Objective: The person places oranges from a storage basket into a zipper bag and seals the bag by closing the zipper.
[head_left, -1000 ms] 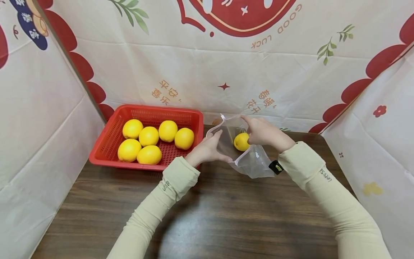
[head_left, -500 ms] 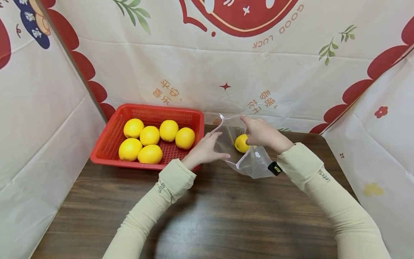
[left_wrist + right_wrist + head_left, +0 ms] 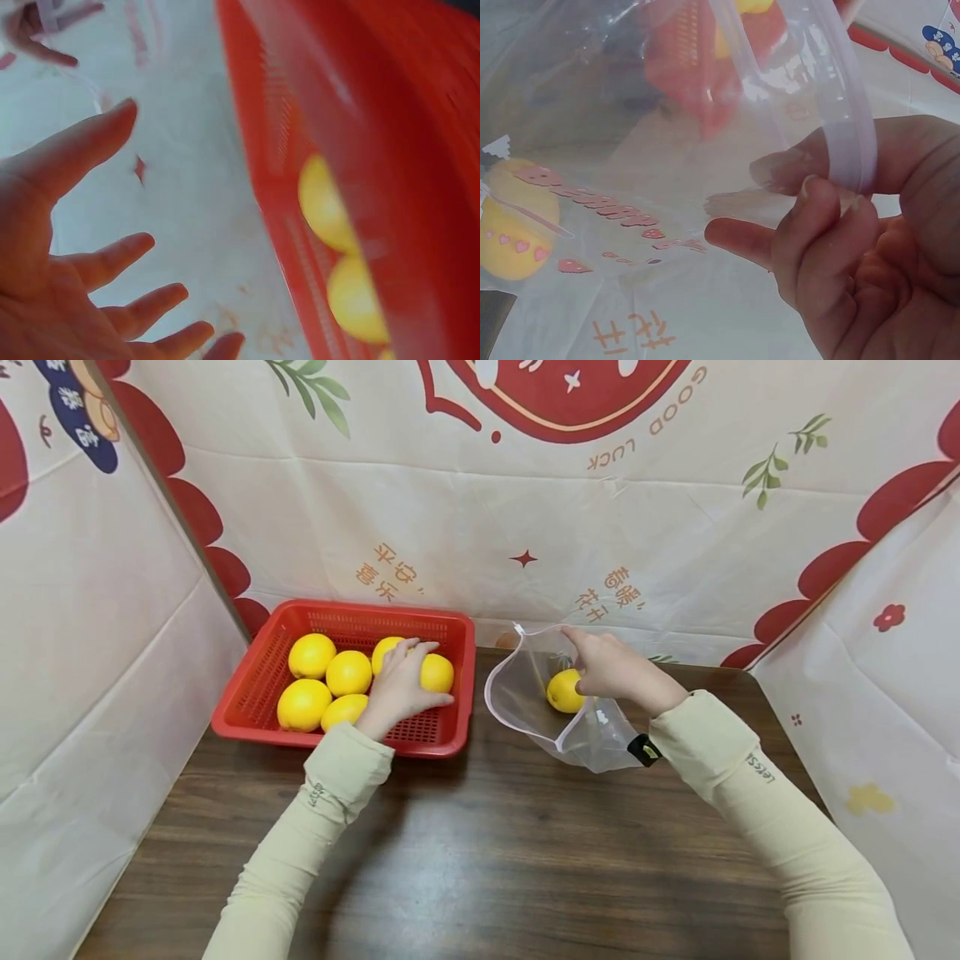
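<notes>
My left hand [image 3: 396,689] is over the right part of a red plastic basket [image 3: 442,750], fingers spread around a yellow citrus fruit [image 3: 438,674]. In the left wrist view that hand [image 3: 52,247] shows its thumb and fingers apart, with nothing between them. Several more yellow fruits [image 3: 303,706] lie in the basket. At the right, my right hand [image 3: 609,664] pinches the rim of a clear zip bag [image 3: 603,743], thumb against curled fingers [image 3: 829,240] in the right wrist view. The bag's mouth gapes toward the basket. One yellow fruit [image 3: 562,692] sits inside it.
A dark wooden table [image 3: 487,860] carries the basket and the bag. White printed cloth [image 3: 480,527] walls it in at the back and both sides. A black tag [image 3: 643,750] is at the bag's lower right, close to the right sleeve [image 3: 705,747].
My left hand has let go of the bag's rim and moved left to over the basket. My right hand keeps its hold on the bag, almost in the same place.
</notes>
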Demonstrator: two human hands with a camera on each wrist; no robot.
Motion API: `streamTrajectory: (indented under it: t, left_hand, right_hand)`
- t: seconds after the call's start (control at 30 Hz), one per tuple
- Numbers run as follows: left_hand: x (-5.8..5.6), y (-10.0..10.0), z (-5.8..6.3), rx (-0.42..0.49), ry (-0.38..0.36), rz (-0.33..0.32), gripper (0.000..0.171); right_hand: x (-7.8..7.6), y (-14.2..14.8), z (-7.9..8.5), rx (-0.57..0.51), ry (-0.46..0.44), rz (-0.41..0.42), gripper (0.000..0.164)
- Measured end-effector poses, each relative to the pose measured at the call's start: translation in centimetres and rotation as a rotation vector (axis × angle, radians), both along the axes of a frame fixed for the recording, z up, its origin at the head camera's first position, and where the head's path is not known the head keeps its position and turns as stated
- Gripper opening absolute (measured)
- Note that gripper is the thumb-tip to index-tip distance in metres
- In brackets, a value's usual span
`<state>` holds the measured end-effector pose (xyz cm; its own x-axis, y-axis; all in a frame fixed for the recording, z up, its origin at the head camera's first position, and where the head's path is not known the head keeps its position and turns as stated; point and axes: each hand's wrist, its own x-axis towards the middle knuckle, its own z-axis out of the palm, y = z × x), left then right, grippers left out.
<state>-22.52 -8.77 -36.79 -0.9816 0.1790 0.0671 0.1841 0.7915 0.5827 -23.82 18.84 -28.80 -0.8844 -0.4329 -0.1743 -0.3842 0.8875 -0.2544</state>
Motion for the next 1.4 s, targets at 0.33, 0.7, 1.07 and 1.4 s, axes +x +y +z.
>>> streamTrajectory:
  t: [0.33, 0.7, 1.07, 1.4]
  left_hand:
    - [0.6, -6.2, -2.4, -0.09, -0.105, 0.136, 0.084]
    - [0.9, -9.2, -5.0, -0.133, -0.203, 0.212, 0.081]
    - [0.7, -9.4, -5.2, -0.14, -0.269, 0.205, 0.083]
    - [0.4, -9.4, -5.8, -0.167, -0.215, 0.162, 0.077]
  right_hand:
    - [-0.1, 0.0, -0.1, 0.006, -0.01, -0.008, 0.078]
    - [0.1, 0.3, 0.1, -0.009, -0.044, -0.024, 0.079]
    - [0.0, 0.3, 0.1, -0.007, -0.029, -0.019, 0.078]
    - [-0.1, 0.3, 0.0, 0.012, 0.007, -0.006, 0.078]
